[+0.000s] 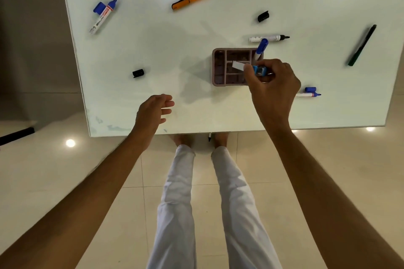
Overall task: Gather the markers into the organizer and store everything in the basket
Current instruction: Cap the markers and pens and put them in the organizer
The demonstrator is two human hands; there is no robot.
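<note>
Overhead indoor light, even and fairly bright. The glossy white table [153, 50] carries a glare spot at its far right corner, and round reflections of ceiling lamps sit on the tiled floor [70, 143]. Soft grey shadows spread on the table left of the organizer [218, 65]. Wide-angle distortion bows the table edges and stretches the forearms. Slight motion blur softens the right hand [273, 87].
</note>
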